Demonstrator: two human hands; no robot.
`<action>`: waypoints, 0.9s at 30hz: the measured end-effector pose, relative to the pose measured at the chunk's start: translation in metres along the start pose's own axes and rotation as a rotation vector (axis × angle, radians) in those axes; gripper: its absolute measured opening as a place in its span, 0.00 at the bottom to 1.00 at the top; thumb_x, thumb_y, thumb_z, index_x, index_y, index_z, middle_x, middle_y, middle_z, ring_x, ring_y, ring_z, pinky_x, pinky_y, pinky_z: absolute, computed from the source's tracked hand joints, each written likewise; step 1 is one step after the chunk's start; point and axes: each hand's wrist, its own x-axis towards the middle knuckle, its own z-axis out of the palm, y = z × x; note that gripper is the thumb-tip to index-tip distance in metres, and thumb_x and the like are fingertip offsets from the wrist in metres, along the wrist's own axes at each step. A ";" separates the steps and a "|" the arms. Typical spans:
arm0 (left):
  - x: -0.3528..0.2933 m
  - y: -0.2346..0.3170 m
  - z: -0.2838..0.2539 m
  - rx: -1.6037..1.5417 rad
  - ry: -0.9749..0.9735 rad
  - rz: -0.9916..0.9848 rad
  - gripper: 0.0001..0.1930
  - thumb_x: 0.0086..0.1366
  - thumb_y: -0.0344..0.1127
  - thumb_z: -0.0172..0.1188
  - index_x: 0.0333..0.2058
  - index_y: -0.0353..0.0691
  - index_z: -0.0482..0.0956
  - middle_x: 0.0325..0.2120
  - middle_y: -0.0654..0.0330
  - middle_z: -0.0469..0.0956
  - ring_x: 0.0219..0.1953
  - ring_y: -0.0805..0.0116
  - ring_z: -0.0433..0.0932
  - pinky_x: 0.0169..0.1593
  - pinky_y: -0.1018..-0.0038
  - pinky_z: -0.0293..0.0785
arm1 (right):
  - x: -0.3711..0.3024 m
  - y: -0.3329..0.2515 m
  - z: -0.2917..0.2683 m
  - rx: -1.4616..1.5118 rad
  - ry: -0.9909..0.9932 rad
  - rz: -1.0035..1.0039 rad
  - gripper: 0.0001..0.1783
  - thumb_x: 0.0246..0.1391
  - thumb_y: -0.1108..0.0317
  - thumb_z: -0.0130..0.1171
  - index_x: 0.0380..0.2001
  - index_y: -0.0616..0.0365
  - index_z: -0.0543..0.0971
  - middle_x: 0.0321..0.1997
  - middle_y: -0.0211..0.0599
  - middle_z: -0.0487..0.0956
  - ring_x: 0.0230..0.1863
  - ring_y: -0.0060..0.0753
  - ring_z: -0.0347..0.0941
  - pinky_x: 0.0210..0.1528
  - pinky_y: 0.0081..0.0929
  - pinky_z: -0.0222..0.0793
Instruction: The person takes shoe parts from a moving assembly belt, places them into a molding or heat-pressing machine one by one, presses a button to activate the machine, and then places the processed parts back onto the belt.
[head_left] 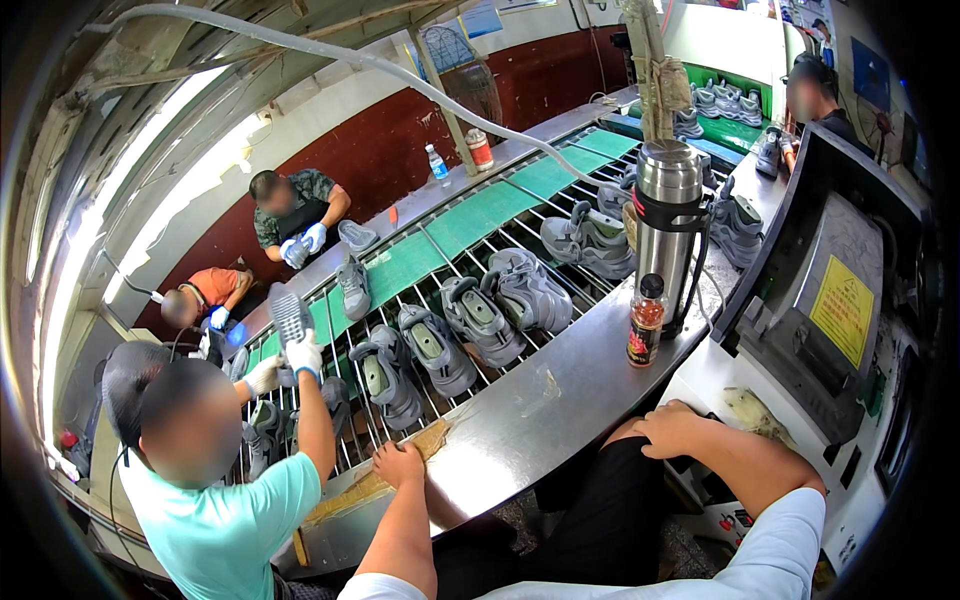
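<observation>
Left hand (398, 464) flat, empty, on steel ledge (520, 405); right hand (668, 428) relaxed, empty; four grey shoes (470, 330) nearby.

Yellow rectangular label (842, 309) on grey machine panel (800, 330), right of steel counter (540, 400)

Brushed, scratched steel ledge (540, 400) gleams dully; the thermos flask (668, 215) is polished metal; grey sneakers (480, 320) look matt mesh; conveyor mats (480, 215) green rubber
</observation>
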 end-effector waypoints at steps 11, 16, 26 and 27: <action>-0.002 0.001 -0.006 0.007 0.002 0.011 0.16 0.54 0.42 0.52 0.35 0.36 0.79 0.39 0.53 0.77 0.49 0.53 0.69 0.56 0.56 0.59 | 0.000 -0.002 -0.004 -0.006 -0.049 0.014 0.23 0.50 0.53 0.52 0.46 0.54 0.74 0.45 0.46 0.78 0.49 0.46 0.74 0.52 0.44 0.64; -0.003 0.005 -0.015 0.016 -0.013 0.015 0.16 0.55 0.41 0.52 0.35 0.37 0.79 0.39 0.53 0.77 0.49 0.54 0.69 0.56 0.57 0.59 | -0.003 -0.002 -0.005 -0.005 -0.033 0.011 0.23 0.50 0.53 0.52 0.46 0.54 0.74 0.46 0.46 0.78 0.50 0.46 0.74 0.52 0.44 0.64; -0.004 0.006 -0.017 0.033 0.007 0.017 0.15 0.55 0.41 0.52 0.33 0.37 0.79 0.39 0.53 0.77 0.49 0.54 0.69 0.55 0.57 0.60 | -0.004 -0.002 -0.005 -0.001 -0.027 0.007 0.23 0.50 0.53 0.52 0.46 0.55 0.75 0.45 0.46 0.78 0.49 0.46 0.74 0.53 0.44 0.64; -0.004 0.006 -0.018 0.034 0.006 0.017 0.15 0.55 0.41 0.52 0.33 0.37 0.79 0.39 0.53 0.77 0.49 0.54 0.69 0.55 0.57 0.60 | -0.004 -0.002 -0.005 0.001 -0.025 0.003 0.23 0.49 0.53 0.53 0.46 0.55 0.75 0.45 0.46 0.78 0.49 0.47 0.74 0.52 0.44 0.65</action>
